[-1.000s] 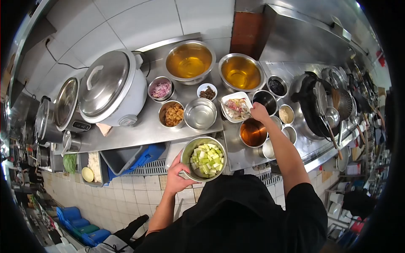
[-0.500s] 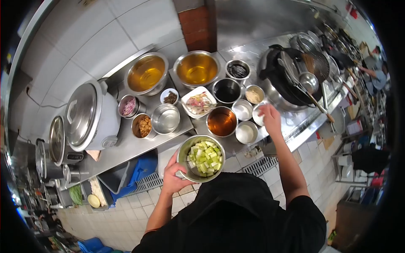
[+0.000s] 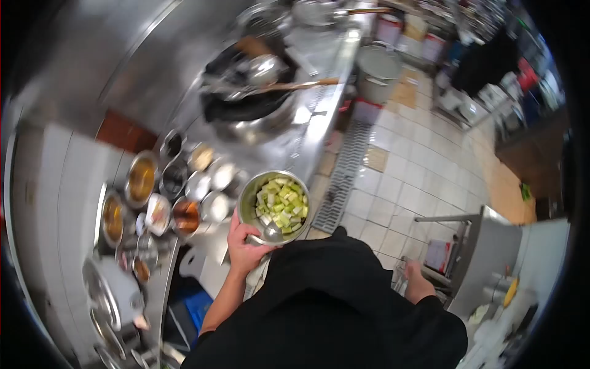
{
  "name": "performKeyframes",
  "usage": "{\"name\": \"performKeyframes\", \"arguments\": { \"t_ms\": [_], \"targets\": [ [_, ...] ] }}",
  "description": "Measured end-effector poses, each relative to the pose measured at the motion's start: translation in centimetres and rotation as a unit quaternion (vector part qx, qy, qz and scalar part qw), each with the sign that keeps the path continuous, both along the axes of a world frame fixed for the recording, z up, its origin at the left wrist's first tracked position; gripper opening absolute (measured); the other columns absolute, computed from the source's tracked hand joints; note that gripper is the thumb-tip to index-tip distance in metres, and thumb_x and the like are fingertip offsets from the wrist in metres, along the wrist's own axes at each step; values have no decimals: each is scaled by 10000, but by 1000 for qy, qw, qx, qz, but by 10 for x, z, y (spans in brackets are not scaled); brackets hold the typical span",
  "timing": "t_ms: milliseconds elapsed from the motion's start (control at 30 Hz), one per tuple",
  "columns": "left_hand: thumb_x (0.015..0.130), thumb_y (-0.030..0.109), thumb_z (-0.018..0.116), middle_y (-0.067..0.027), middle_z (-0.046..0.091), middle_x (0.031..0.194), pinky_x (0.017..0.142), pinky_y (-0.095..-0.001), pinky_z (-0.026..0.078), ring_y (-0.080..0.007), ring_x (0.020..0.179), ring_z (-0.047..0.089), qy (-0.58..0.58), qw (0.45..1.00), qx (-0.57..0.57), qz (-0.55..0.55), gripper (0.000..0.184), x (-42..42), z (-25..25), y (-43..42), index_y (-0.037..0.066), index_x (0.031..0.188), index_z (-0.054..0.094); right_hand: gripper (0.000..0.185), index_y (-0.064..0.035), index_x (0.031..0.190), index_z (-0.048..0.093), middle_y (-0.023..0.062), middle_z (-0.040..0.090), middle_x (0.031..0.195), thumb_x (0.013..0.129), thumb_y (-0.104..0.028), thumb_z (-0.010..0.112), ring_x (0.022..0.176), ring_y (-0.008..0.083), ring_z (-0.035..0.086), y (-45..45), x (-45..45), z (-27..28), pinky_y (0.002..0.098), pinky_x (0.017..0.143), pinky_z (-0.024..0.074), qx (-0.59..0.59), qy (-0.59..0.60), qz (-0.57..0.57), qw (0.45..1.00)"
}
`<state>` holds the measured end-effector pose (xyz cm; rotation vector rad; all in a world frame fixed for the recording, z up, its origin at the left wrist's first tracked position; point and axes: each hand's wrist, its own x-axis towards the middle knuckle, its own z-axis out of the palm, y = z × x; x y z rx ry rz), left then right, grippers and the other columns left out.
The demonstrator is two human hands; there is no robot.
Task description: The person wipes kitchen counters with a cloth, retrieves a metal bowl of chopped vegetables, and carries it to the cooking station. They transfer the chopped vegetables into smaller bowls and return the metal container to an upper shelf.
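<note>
Bowl (image 3: 248, 204), steel, mouth up, held just in front of my black clothing (image 3: 332, 301). Pale green chunks (image 3: 283, 204) lie inside it; a shiny patch shows at its near edge, probably bare metal. My left hand (image 3: 247, 246) is curled on the bowl's near left side, carrying it. My right hand (image 3: 418, 281) hangs well apart, to the right of the bowl and nearest a steel table (image 3: 496, 246). Blurred there: cannot tell whether its fingers are spread or closed, nor whether it holds anything.

Progress, as I judge it: cutting looks done for this batch, pieces chunked and gathered. None shows outside the bowl, so emptying it is not yet done. Whether more cutting remains, the view does not tell.

Surroundings, placed from the bowl. Just left: a small container of white stuff (image 3: 219, 208); past that, a container of amber-brown liquid (image 3: 185, 215), then a white dish (image 3: 158, 215), contents smeared by blur. Beyond the bowl: bare steel counter (image 3: 302, 147), and on it a black heap (image 3: 224, 111) with a wooden-handled tool (image 3: 307, 83) across it. Right of the bowl: floor grate (image 3: 345, 184), pale tiles (image 3: 396, 215). Lower left: a large white cooker (image 3: 126, 286), blurred.
</note>
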<state>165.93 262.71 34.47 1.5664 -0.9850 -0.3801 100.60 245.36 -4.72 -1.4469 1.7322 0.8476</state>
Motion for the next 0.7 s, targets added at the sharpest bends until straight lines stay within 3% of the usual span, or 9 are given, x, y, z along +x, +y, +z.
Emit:
{"name": "performKeyframes", "arguments": {
  "t_ms": [67, 133, 167, 300, 367, 433, 500, 600, 700],
  "targets": [
    [525, 167, 988, -247, 484, 1453, 1094, -432, 395, -387, 1329, 507, -4, 997, -14, -80, 456, -29, 1, -52, 91, 764, 607, 194, -44, 815, 683, 196, 680, 751, 870, -109, 509, 542, 302, 633, 41, -67, -5, 443, 489, 485, 57, 40, -311, 948],
    [529, 152, 986, -242, 493, 1442, 1085, -424, 403, -378, 1322, 515, 42, 992, -22, -113, 445, -62, -12, -99, 85, 752, 607, 206, -46, 839, 639, 147, 606, 651, 905, -124, 459, 444, 258, 538, 68, -127, -39, 447, 417, 420, 93, -89, -529, 839],
    [532, 146, 984, -236, 501, 1432, 1078, -422, 408, -374, 1317, 520, 117, 989, 21, -85, 438, -49, 5, -152, 82, 745, 607, 199, -48, 869, 640, 143, 608, 648, 911, -135, 466, 432, 254, 527, 44, -147, 31, 448, 409, 415, 98, -51, -510, 853],
    [553, 117, 977, -208, 529, 1385, 1050, -409, 438, -353, 1294, 540, 14, 990, 30, -138, 417, -95, -10, -255, 62, 731, 603, 156, -70, 779, 515, 124, 505, 629, 912, -139, 557, 502, 251, 526, 8, -96, 27, 382, 387, 322, 28, -191, -345, 919],
    [559, 124, 978, -210, 520, 1396, 1049, -415, 447, -361, 1295, 537, 19, 973, 10, -231, 420, -105, -4, -315, 56, 738, 605, 160, -50, 837, 592, 95, 607, 701, 927, -181, 573, 559, 204, 578, -43, -40, 38, 342, 423, 373, -45, -233, -520, 820],
    [555, 134, 981, -227, 505, 1429, 1058, -421, 445, -367, 1306, 530, 122, 961, 8, -247, 424, -125, -8, -376, 56, 738, 607, 229, -35, 918, 660, 84, 692, 799, 939, -254, 600, 626, 185, 636, -105, 20, 87, 332, 500, 454, -71, -227, -464, 853],
    [581, 158, 969, -252, 505, 1442, 1058, -392, 446, -346, 1312, 532, -85, 970, -5, -229, 403, -143, -17, -431, 42, 755, 624, 316, -23, 992, 680, 93, 726, 888, 917, -330, 660, 700, 175, 674, -156, 40, 90, 306, 596, 510, -67, -275, -352, 892],
    [583, 180, 968, -256, 494, 1456, 1056, -395, 447, -355, 1312, 535, 36, 956, -8, -292, 408, -164, -28, -514, 39, 750, 623, 327, -7, 1010, 680, 91, 726, 898, 928, -324, 665, 719, 173, 677, -217, 49, 115, 310, 638, 531, -142, -274, -271, 912],
    [572, 196, 973, -255, 489, 1463, 1072, -412, 440, -370, 1322, 528, -8, 957, -12, -290, 432, -198, -35, -602, 39, 745, 610, 287, 4, 994, 678, 90, 726, 901, 944, -278, 654, 748, 166, 676, -263, 28, 132, 314, 675, 543, -143, -273, -336, 890]
  ]
}}
